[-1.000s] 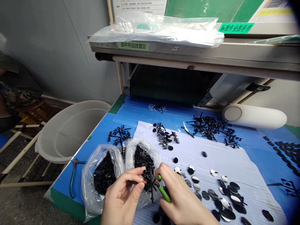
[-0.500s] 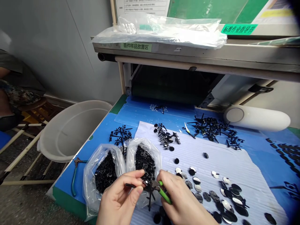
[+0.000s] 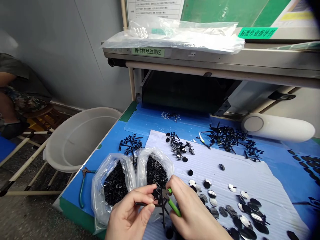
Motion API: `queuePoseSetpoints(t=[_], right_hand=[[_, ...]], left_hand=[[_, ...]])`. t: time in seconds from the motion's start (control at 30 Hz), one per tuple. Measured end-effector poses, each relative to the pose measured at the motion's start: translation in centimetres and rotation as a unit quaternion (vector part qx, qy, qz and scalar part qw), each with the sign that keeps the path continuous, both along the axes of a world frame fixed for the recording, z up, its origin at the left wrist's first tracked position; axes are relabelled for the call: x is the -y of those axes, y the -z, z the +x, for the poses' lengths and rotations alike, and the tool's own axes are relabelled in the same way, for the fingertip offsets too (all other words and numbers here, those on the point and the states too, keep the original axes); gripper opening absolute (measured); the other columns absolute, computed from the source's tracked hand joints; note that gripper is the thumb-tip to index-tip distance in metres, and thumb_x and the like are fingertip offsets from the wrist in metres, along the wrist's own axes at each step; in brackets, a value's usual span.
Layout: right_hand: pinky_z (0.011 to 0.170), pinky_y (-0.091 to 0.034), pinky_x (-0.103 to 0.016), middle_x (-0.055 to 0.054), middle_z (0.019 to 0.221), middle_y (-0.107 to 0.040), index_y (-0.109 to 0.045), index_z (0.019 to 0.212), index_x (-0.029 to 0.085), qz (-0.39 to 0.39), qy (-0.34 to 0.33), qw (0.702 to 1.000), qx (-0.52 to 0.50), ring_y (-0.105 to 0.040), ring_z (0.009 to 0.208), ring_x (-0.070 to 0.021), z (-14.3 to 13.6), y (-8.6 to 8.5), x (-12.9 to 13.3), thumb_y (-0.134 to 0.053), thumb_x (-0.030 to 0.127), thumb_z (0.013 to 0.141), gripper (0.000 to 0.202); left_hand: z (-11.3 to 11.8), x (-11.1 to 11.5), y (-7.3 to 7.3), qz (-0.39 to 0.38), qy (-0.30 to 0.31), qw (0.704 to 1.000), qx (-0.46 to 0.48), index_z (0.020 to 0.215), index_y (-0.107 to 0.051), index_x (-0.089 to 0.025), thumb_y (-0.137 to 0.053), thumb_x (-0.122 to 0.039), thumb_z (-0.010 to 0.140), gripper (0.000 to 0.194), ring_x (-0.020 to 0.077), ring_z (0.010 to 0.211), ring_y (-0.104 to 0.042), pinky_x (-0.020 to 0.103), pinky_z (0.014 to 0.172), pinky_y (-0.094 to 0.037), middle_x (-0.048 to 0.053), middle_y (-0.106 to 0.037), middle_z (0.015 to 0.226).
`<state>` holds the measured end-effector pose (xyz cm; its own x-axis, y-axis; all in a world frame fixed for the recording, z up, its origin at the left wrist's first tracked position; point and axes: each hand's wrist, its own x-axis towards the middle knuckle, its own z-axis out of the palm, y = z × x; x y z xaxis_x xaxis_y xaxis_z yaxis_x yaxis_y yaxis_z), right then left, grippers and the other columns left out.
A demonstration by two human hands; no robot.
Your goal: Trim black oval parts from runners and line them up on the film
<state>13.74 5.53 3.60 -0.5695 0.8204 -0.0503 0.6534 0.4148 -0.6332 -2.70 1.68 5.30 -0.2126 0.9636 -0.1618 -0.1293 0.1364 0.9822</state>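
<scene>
One blue-covered workbench (image 3: 140, 124) bears a pale ribbed sheet (image 3: 207, 160) and two clear bags of small black parts, the left bag (image 3: 98, 191) and the right bag (image 3: 142, 163) standing side by side. Left hand (image 3: 132, 213) is closed in a fingertip pinch on the rod of a black branched piece (image 3: 163, 216); right hand (image 3: 196, 210) is wrapped round green-handled cutters (image 3: 174, 207), handles spread, blades at the piece's hub. Blade closure cannot be determined. The piece is located in the air at the near side of the right bag. Step in hand is judged to be trimming small parts off the branches; the next move calls for a steady pinch and blades seated close to the joint. The piece appears dark, thin-armed, spoked and probably brittle; its finest details are indistinct.
</scene>
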Motion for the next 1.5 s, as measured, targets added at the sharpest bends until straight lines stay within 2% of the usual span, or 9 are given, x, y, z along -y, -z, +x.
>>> queuePoseSetpoints(t=[0.3,0.53,0.6,0.67,0.77,0.9,1.07,1.3,1.5], right_hand=[[0.054,-0.029,-0.025,-0.001,0.073,-0.047,-0.031,0.077,0.021,0.044,-0.066,0.994,0.074,-0.046,0.065,-0.0171,-2.8,0.7,-1.4,-0.039,0.004,0.057,0.027],[0.050,-0.022,-0.027,-0.002,0.072,-0.053,-0.035,0.074,0.021,0.077,-0.072,0.981,0.161,-0.052,0.062,-0.0199,-4.8,0.2,-3.1,-0.040,0.009,0.056,0.023],[0.049,-0.021,-0.027,-0.001,0.070,-0.053,-0.033,0.072,0.022,0.079,-0.059,0.982,0.159,-0.052,0.061,-0.0200,-4.4,-0.1,-3.3,-0.040,0.009,0.055,0.022],[0.048,-0.020,-0.027,-0.001,0.069,-0.052,-0.032,0.071,0.022,0.078,-0.042,0.984,0.154,-0.052,0.060,-0.0201,-3.8,-0.4,-3.5,-0.040,0.008,0.055,0.022],[0.049,-0.021,-0.027,-0.001,0.069,-0.052,-0.031,0.071,0.022,0.068,-0.027,0.987,0.143,-0.052,0.060,-0.0206,-3.1,-0.5,-3.4,-0.040,0.007,0.055,0.024],[0.049,-0.023,-0.026,0.000,0.068,-0.051,-0.030,0.070,0.023,0.055,-0.002,0.990,0.133,-0.051,0.059,-0.0195,-2.4,-0.6,-3.0,-0.039,0.005,0.054,0.025],[0.050,-0.027,-0.025,0.000,0.069,-0.050,-0.029,0.071,0.023,0.035,0.030,0.993,0.106,-0.048,0.059,-0.0180,-1.0,-0.5,-2.3,-0.039,0.004,0.055,0.026],[0.056,-0.033,-0.027,0.001,0.072,-0.046,-0.031,0.076,0.022,0.014,0.076,0.996,0.034,-0.044,0.064,-0.0172,-0.4,0.3,-1.8,-0.039,0.004,0.057,0.027],[0.061,-0.036,-0.030,-0.002,0.080,-0.043,-0.035,0.082,0.021,0.009,0.061,0.998,-0.002,-0.043,0.072,-0.0191,-1.2,-0.3,-1.1,-0.040,0.006,0.055,0.032]], left_hand=[[-2.8,-0.1,0.4,-0.020,-0.043,0.999,0.005,0.066,-0.061,-0.018,-0.063,-0.026,0.068,0.008,0.0167,0.080,-0.063,0.021,0.072,-0.050,0.007,-0.066,0.097],[-9.1,-1.4,1.5,-0.060,-0.069,0.979,-0.180,0.069,-0.062,-0.018,-0.059,-0.030,0.070,0.012,0.0211,0.092,-0.060,0.026,0.077,-0.049,0.008,-0.063,0.106],[-11.5,-3.1,1.1,-0.050,-0.068,0.955,-0.286,0.079,-0.063,-0.019,-0.056,-0.033,0.072,0.017,0.0225,0.087,-0.062,0.030,0.077,-0.048,0.008,-0.065,0.100],[-13.8,-5.3,0.3,-0.026,-0.083,0.891,-0.446,0.099,-0.059,-0.019,-0.050,-0.035,0.076,0.030,0.0267,0.096,-0.057,0.038,0.084,-0.044,0.010,-0.063,0.103],[-15.1,-9.2,-0.1,0.015,-0.127,0.845,-0.519,0.122,-0.039,-0.010,-0.043,-0.032,0.080,0.048,0.0351,0.122,-0.026,0.050,0.099,-0.019,0.020,-0.032,0.133],[-12.1,-13.3,1.9,0.051,0.043,0.858,-0.510,0.098,-0.059,-0.019,-0.053,-0.033,0.075,0.028,0.0235,0.095,-0.054,0.036,0.087,-0.039,0.008,-0.060,0.101],[-9.0,-15.0,3.7,0.039,0.156,0.867,-0.472,0.080,-0.058,-0.014,-0.051,-0.030,0.079,0.018,0.0144,0.077,-0.056,0.036,0.073,-0.044,0.002,-0.061,0.083],[-7.7,-9.9,-0.6,0.021,0.123,0.937,-0.327,0.082,-0.053,-0.018,-0.045,-0.034,0.079,0.019,0.0141,0.064,-0.054,0.026,0.060,-0.045,0.001,-0.057,0.070],[-3.1,-4.8,-2.3,-0.088,0.139,0.986,0.037,0.080,-0.056,-0.014,-0.057,-0.027,0.074,0.014,0.0088,0.059,-0.050,0.021,0.057,-0.043,0.000,-0.056,0.067]])
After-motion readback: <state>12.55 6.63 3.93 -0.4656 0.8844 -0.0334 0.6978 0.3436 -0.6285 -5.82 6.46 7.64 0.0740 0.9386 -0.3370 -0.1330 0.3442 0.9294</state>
